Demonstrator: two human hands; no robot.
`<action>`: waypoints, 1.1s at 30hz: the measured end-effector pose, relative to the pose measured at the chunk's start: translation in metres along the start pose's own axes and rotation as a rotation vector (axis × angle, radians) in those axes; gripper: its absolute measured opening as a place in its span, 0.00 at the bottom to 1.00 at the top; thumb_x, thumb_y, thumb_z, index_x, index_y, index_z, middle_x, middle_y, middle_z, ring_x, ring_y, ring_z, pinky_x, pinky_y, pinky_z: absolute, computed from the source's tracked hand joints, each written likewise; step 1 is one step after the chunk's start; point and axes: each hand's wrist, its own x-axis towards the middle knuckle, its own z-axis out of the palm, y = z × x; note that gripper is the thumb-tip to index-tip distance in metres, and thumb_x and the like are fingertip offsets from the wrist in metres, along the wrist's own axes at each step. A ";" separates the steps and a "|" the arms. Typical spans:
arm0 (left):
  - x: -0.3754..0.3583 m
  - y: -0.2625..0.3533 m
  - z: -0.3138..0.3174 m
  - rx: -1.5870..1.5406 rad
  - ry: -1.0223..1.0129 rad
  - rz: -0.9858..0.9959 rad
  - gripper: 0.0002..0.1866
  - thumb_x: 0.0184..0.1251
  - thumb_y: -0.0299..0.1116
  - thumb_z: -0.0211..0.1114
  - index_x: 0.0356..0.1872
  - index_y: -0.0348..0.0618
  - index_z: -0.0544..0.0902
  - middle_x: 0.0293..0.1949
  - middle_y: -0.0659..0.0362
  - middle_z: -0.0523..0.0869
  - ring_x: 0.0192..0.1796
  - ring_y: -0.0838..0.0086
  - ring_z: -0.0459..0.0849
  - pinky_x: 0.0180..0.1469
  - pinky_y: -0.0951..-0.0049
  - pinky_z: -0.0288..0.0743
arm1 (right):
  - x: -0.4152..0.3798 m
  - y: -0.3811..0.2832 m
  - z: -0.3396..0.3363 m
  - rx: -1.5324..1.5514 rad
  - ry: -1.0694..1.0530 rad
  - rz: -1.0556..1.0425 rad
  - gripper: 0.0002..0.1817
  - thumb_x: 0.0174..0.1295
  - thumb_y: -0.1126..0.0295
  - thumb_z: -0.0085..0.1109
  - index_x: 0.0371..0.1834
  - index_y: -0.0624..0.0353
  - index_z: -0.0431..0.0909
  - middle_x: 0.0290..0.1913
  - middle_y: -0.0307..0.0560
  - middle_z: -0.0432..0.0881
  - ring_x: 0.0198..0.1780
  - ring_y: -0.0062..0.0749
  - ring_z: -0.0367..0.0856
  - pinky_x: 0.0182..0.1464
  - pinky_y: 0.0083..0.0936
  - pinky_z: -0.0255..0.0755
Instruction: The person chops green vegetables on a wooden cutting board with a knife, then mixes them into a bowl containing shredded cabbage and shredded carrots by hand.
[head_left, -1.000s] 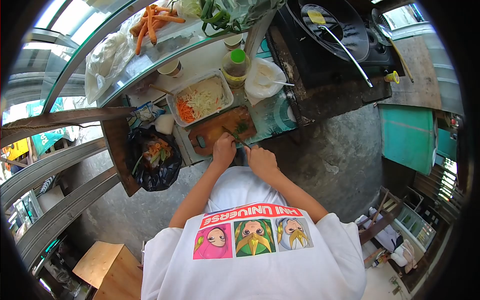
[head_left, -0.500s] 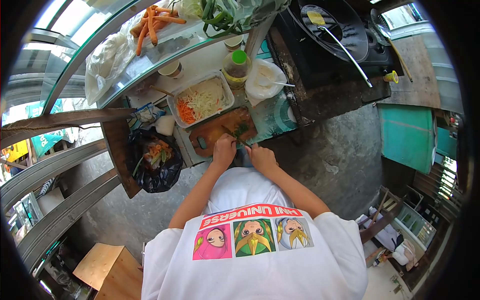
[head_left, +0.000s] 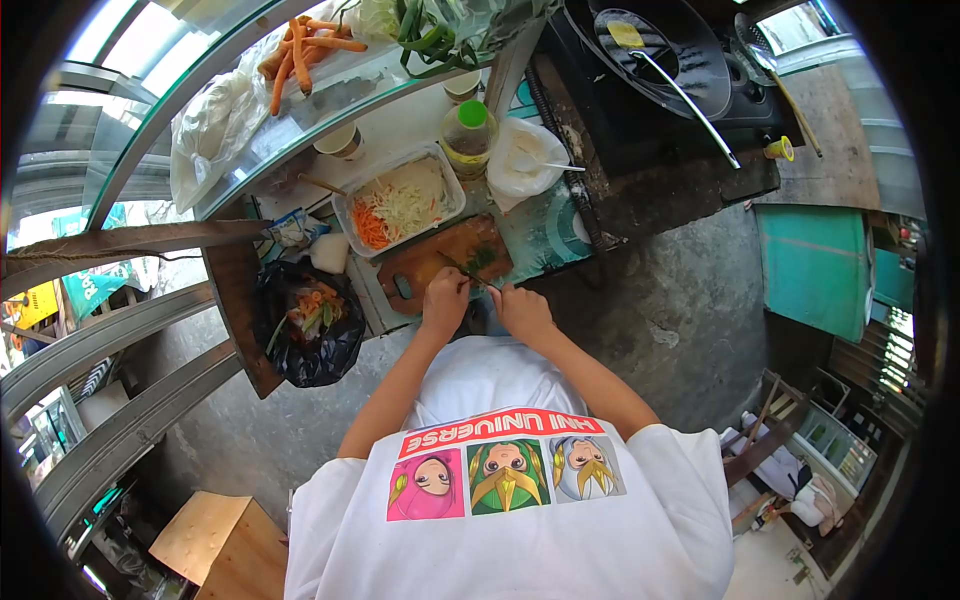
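A wooden cutting board (head_left: 410, 262) with dark green leaves (head_left: 482, 258) on it lies in front of me. Over its near edge is a knife (head_left: 462, 270), its blade pointing up and left across the board. The knife's handle end is in my right hand (head_left: 523, 312), with fingers closed. Beside it, my left hand (head_left: 445, 300) is closed at the board's near edge, close to the blade; what its fingers pinch is too small to make out. Behind the board stands a white tub (head_left: 352, 222) of shredded cabbage and carrot (head_left: 372, 228).
A black plastic bag (head_left: 290, 355) of peelings hangs at the left. Beyond are an oil bottle (head_left: 468, 137), a white bag (head_left: 525, 165), and a glass shelf holding carrots (head_left: 292, 62). A pan (head_left: 690, 60) sits on the stove at the right.
Both hands stay closed at the board's near edge, with only a slight shift. The leaves near the fingers look a little different, and the view has moved slightly.
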 end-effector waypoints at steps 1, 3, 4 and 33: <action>-0.003 -0.001 0.000 -0.002 0.012 -0.011 0.05 0.53 0.24 0.65 0.29 0.32 0.83 0.35 0.47 0.82 0.37 0.53 0.82 0.39 0.61 0.75 | 0.003 0.001 -0.003 0.002 0.001 -0.003 0.24 0.68 0.53 0.45 0.22 0.61 0.75 0.16 0.56 0.78 0.20 0.51 0.81 0.21 0.41 0.74; -0.008 0.000 0.000 0.050 0.033 0.042 0.05 0.54 0.24 0.65 0.30 0.32 0.83 0.37 0.47 0.82 0.38 0.53 0.82 0.41 0.61 0.75 | 0.007 0.006 -0.009 0.065 -0.027 -0.006 0.25 0.69 0.53 0.44 0.22 0.61 0.76 0.17 0.57 0.78 0.21 0.52 0.81 0.23 0.42 0.75; -0.009 0.001 0.001 0.097 0.056 0.096 0.06 0.55 0.25 0.65 0.32 0.33 0.83 0.38 0.48 0.82 0.40 0.54 0.82 0.42 0.62 0.76 | 0.009 0.007 -0.010 0.065 -0.025 -0.007 0.25 0.69 0.53 0.44 0.22 0.61 0.76 0.17 0.57 0.78 0.21 0.52 0.81 0.23 0.42 0.75; -0.004 -0.001 0.006 0.203 0.026 0.210 0.04 0.52 0.22 0.59 0.27 0.34 0.81 0.33 0.49 0.82 0.39 0.56 0.81 0.42 0.63 0.77 | -0.009 -0.006 -0.004 -0.016 0.066 -0.001 0.24 0.68 0.53 0.47 0.21 0.61 0.76 0.15 0.53 0.78 0.17 0.47 0.80 0.19 0.38 0.74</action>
